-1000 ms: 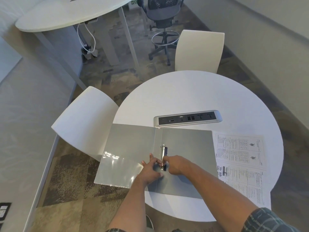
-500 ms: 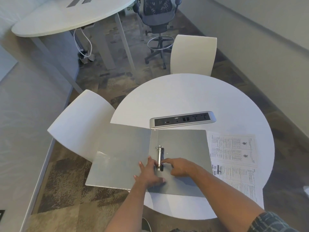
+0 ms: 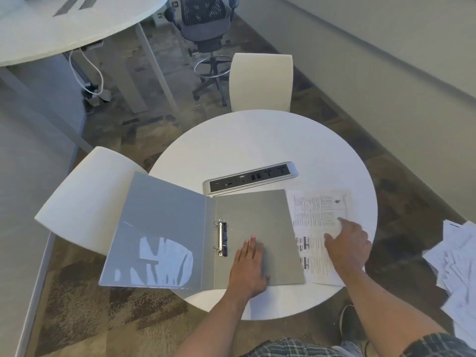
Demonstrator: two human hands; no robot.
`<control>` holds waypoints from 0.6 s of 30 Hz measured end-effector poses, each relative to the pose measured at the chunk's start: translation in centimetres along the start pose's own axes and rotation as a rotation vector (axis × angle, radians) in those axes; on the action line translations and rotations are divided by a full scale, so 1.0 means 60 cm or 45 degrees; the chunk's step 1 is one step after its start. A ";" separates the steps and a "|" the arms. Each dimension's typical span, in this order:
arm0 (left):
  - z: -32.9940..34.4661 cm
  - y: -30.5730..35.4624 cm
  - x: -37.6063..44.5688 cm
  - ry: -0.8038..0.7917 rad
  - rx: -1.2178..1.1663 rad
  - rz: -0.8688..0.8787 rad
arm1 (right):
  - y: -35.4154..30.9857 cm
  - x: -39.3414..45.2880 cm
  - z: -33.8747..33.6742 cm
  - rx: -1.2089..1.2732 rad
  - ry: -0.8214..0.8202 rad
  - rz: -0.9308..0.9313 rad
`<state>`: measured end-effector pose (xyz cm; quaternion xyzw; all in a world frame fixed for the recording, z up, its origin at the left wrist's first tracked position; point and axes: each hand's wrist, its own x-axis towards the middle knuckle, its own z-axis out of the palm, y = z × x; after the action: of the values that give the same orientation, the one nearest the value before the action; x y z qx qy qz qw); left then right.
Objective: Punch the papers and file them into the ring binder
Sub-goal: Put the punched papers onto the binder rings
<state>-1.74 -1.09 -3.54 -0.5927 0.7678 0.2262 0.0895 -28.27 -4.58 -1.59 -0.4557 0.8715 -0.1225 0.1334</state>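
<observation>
- Two bare hands reach over a round white table (image 3: 257, 140), seen from above by a camera worn on the person's head.
- On the table lies a grey ring binder (image 3: 206, 235), spread open and flat. Its left cover juts past the table edge, over the patterned carpet (image 3: 85, 305), and has a clear glossy pocket that catches the light.
- Metal rings (image 3: 219, 238) stand upright just right of the binder's spine. Whether they are sprung apart or closed is too small to tell.
- Left hand (image 3: 248, 266): it lies palm down on the binder's right cover, fingers straight and together, holding nothing.
- Right hand (image 3: 346, 244): it rests on a stack of printed papers (image 3: 313, 215), fingers spread and slightly bent, fingertips touching the top sheet. It does not plainly pinch or lift the sheet.
- The papers lie flat on the table, touching the binder's right edge. They carry small black print set in columns and boxes, too blurred to read.
- Behind the binder, a long silver power strip (image 3: 251, 177) with dark sockets lies on the table, its near edge meeting the binder's back edge.
- At the far right, off the table, lies a loose heap of white sheets (image 3: 456, 261).
- Two white chairs (image 3: 261, 82) stand at the table, one at the far side and one to the left.
- Farther back stand a dark swivel chair (image 3: 204, 24) and a second white table (image 3: 64, 27).
</observation>
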 end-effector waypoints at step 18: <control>-0.015 0.007 0.015 -0.175 -0.131 -0.060 | 0.026 0.007 -0.048 0.690 -0.121 0.189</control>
<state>-2.28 -2.17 -3.03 -0.5976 0.7330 0.3032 0.1169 -30.68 -3.78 0.51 -0.3435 0.8308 -0.3194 0.2997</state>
